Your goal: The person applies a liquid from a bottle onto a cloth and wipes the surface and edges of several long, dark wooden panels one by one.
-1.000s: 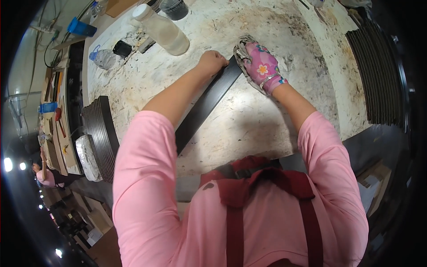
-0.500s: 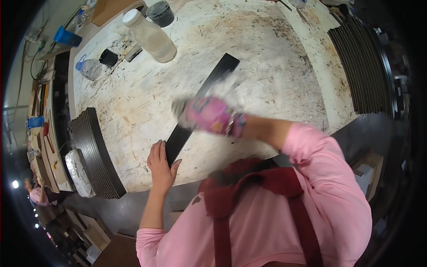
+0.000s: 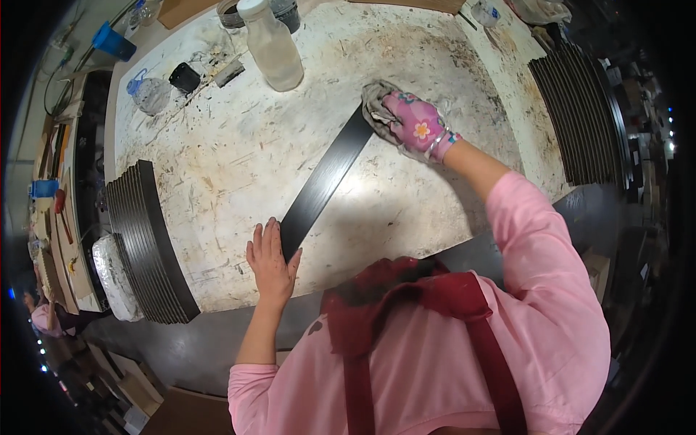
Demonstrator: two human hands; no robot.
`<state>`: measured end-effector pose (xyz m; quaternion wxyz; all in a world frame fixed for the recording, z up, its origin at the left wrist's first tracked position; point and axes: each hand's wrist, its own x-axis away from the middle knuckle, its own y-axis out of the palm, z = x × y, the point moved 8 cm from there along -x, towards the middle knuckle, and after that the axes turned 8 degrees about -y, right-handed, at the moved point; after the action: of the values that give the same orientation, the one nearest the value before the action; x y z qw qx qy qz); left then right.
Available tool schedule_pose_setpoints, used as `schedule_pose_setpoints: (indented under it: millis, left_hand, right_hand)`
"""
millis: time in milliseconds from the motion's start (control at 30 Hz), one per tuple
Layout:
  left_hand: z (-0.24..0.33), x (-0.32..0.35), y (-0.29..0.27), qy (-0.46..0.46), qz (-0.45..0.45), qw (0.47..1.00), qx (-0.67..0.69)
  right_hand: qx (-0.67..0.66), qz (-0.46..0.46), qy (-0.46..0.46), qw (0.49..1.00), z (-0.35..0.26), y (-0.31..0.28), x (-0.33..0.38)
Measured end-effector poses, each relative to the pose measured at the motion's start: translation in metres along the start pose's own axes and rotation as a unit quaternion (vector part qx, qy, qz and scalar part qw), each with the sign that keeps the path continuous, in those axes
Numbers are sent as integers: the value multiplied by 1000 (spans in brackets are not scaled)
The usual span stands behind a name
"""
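A long, flat black strip (image 3: 325,176) lies slantwise on the stained white worktable (image 3: 428,206), with a wet-looking sheen along its top. My bare left hand (image 3: 272,264) holds its near end, fingers along the left edge and thumb at the right edge. At the far end, my right hand (image 3: 419,125), in a pink flowered glove, is closed on a crumpled grey rag (image 3: 378,107). The rag presses on the strip and covers its far tip.
Stacks of dark strips stand at the left (image 3: 148,246) and right (image 3: 580,116) edges. Toward the back left are a bottle of cloudy liquid (image 3: 275,54), a small black cup (image 3: 185,77) and a clear plastic bottle (image 3: 151,96). A foil-like wrapped bundle (image 3: 114,279) sits beside the left stack.
My right hand has moved with the rag from the middle of the strip away to its far end. My left hand stays at the near end.
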<state>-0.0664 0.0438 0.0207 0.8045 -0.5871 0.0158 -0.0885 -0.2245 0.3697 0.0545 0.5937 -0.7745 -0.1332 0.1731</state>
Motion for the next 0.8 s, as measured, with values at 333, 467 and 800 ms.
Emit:
schedule_pose_setpoints:
  millis: [333,467,800]
  left_hand:
    - [-1,-1,-3,1,21,1000,10]
    - [-2,0,-6,16,19,999,22]
    - [-39,27,-23,-41,142,964,221]
  right_hand:
    - [-6,-7,35,999,-8,11,-22]
    - [62,-105,163,979,73,-18,-38]
    - [-10,-13,46,999,-66,20,-27]
